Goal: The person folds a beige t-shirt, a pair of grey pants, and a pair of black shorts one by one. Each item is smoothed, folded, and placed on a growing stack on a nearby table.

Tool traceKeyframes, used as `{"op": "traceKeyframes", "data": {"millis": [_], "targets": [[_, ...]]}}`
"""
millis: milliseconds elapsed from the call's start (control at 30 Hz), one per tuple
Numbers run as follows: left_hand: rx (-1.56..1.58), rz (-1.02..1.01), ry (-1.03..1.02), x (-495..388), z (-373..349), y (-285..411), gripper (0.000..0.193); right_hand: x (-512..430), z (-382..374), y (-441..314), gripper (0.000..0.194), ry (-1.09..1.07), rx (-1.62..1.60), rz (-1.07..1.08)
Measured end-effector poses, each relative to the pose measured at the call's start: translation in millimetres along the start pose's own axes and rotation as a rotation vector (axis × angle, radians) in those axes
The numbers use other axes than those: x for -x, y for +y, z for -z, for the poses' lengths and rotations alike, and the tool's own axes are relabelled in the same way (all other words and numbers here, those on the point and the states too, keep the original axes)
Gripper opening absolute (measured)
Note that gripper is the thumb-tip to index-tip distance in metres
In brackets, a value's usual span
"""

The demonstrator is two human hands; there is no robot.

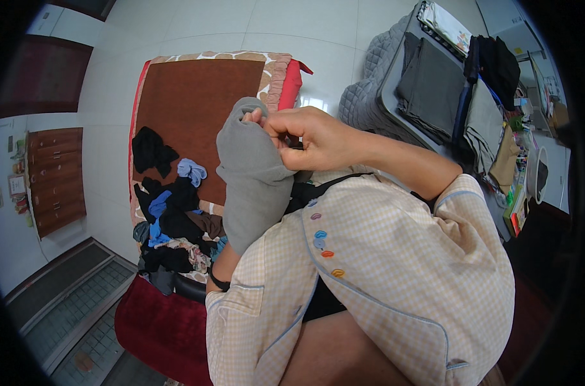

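Observation:
A soft grey cloth garment (256,178) covers my left forearm and most of my left hand (254,116). Only the fingertips of that hand show, bent over a fold at the garment's upper end. Right beside them, my right hand (316,137) pinches the garment's edge between thumb and fingers; its exact grip is partly hidden. To the left, a loose heap of clothes (181,217) in black, blue, brown and floral cloth lies on the bed-like surface. A crumpled black garment (152,152) and a light blue bundled cloth (191,172) lie at its upper side.
A brown mat (201,96) covers a patterned, ruffled cloth. Dark red velvet cloth (162,328) is at lower left. At right, an open grey case (386,96) holds folded dark clothes (432,87), beside other garments and small items. Tiled floor (312,24) lies beyond.

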State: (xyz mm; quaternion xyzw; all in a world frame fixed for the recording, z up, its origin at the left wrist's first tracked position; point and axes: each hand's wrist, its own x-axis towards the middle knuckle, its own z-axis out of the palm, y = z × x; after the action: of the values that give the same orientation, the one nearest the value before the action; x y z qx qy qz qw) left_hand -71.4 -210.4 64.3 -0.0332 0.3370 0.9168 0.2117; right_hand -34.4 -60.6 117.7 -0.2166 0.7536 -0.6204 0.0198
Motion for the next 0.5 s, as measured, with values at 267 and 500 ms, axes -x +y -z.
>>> {"op": "traceKeyframes", "data": {"millis": [267,500], "targets": [[-0.982,-0.121,-0.002,4,-1,3,0.018,-8,18,-4,0.007,0.182,0.296,0.194],[-2.194,-0.673,-0.404,8,-42,26,0.017,-16,35,11,0.012,0.227,0.152,-0.01]]}}
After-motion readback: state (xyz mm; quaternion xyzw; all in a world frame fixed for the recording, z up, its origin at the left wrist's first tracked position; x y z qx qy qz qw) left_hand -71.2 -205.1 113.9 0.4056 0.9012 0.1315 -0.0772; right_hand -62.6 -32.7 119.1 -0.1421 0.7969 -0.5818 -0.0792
